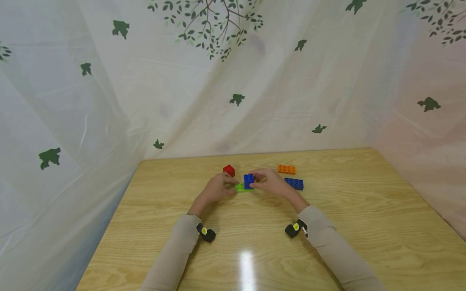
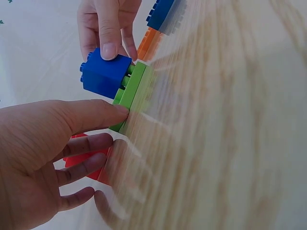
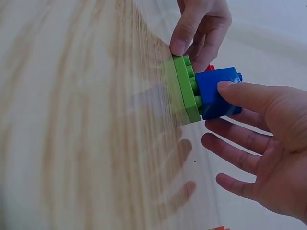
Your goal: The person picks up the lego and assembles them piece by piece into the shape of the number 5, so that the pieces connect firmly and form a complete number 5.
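Two hands (image 1: 247, 185) — blue brick (image 1: 248, 180) between

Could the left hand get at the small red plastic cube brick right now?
Probably yes. The left hand is busy, its thumb pressing the flat green plastic plate, but the small red plastic cube brick sits just beyond it on the wooden table, with nothing between them.
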A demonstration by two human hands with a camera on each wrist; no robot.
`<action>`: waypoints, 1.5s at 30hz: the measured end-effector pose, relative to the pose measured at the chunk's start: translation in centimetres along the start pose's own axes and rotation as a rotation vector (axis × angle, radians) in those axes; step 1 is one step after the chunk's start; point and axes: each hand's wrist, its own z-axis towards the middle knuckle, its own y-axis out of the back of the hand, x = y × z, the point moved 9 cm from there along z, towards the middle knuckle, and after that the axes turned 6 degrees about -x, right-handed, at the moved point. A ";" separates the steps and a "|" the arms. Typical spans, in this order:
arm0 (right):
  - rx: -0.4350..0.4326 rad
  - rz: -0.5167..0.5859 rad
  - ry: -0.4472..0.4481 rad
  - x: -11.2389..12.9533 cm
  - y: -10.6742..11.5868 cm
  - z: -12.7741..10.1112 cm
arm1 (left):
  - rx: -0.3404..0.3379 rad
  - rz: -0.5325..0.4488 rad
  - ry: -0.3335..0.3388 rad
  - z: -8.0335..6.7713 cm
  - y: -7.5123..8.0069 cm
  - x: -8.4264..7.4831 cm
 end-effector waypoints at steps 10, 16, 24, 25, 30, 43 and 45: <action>0.001 -0.018 -0.006 -0.1 -0.1 0.1 | 0.009 0.006 -0.003 0.0 0.0 -0.1; 0.003 -0.033 -0.010 0.0 -0.2 0.1 | 0.011 0.005 -0.002 0.0 0.0 -0.1; 0.008 -0.035 -0.017 0.1 -0.1 0.0 | 0.007 -0.003 0.005 0.0 -0.1 0.1; 0.009 -0.035 -0.019 0.1 -0.1 0.0 | 0.006 -0.004 0.005 -0.1 -0.1 0.1; 0.009 -0.040 -0.028 0.3 -0.1 -0.1 | 0.005 -0.011 0.014 -0.1 -0.1 0.1; -0.009 -0.074 0.001 0.5 -0.1 -0.1 | 0.010 -0.009 -0.001 -0.1 0.2 -0.3; -0.008 -0.072 -0.005 0.5 -0.1 -0.1 | 0.010 -0.006 -0.002 -0.1 0.2 -0.3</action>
